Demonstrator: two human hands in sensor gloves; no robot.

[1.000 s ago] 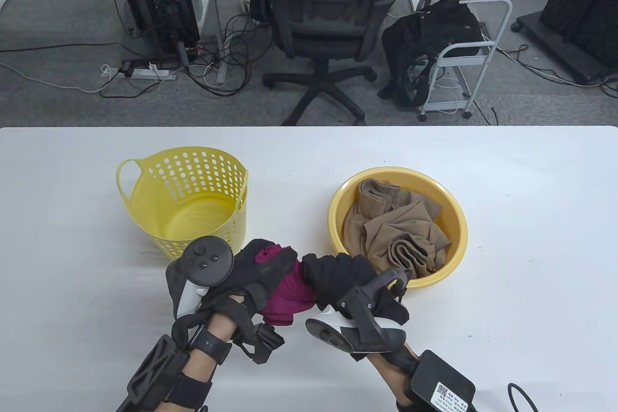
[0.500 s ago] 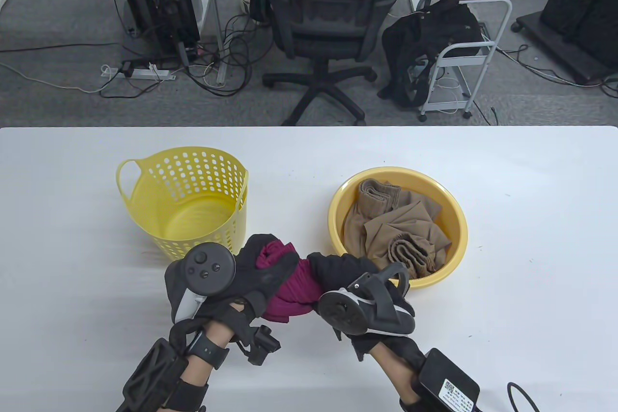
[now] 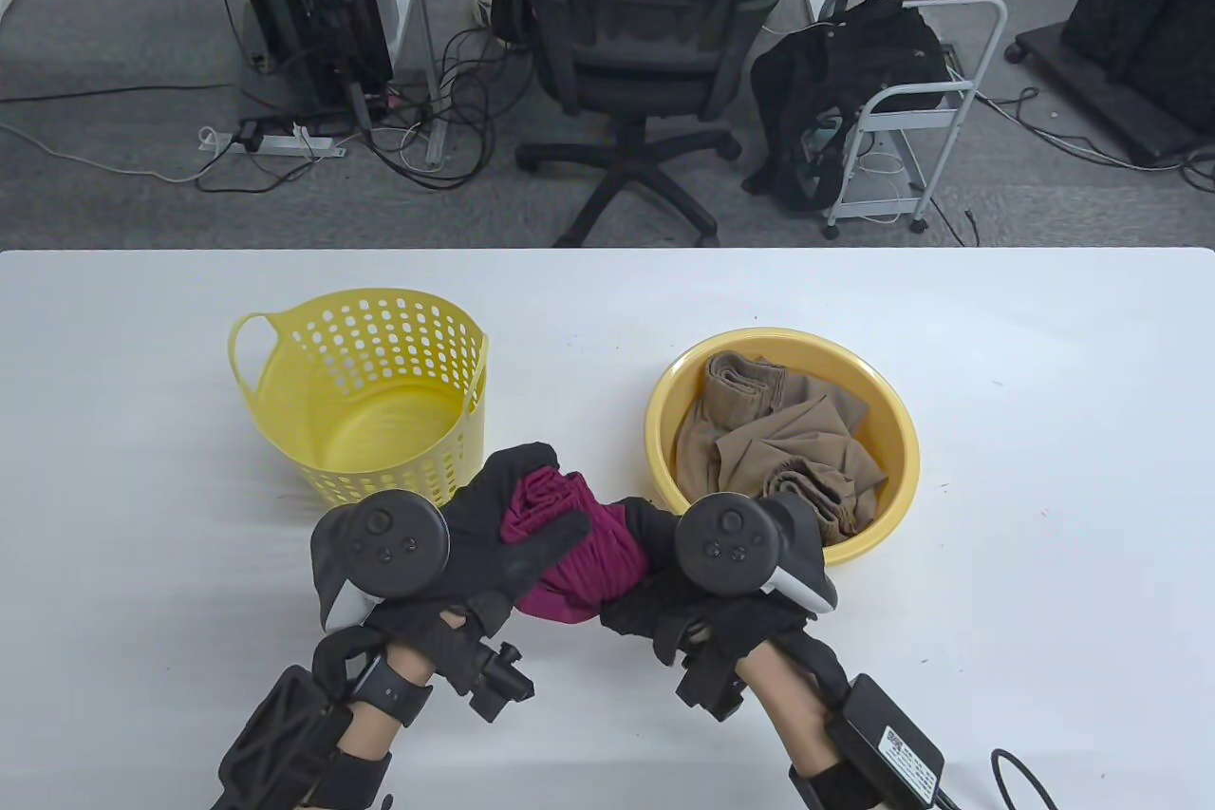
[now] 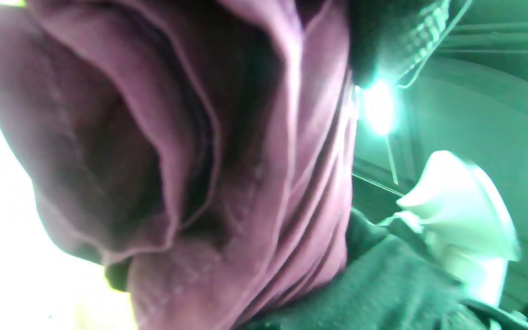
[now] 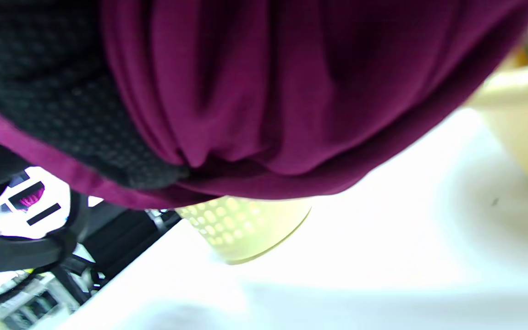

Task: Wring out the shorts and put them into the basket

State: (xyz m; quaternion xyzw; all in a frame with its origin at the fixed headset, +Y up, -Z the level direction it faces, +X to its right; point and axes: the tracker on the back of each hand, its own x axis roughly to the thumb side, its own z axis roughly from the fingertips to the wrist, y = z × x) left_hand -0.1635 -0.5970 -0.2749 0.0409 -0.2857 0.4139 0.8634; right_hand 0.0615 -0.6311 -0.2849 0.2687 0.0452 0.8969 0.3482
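Both gloved hands together above the white table, left hand and right hand each clenched around an end of the bunched magenta fabric shorts, in front of the perforated yellow plastic basket, beside the round yellow plastic basin of tan cloth.

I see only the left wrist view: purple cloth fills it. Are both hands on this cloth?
Observer: Yes. The left hand and the right hand each grip one end of the shorts.
Operator: Where is the basket?
Observer: The basket stands on the table just beyond the left hand. Nothing shows inside it.
Operator: Are there other clothes?
Observer: Brown cloth lies in a yellow basin by the right hand.
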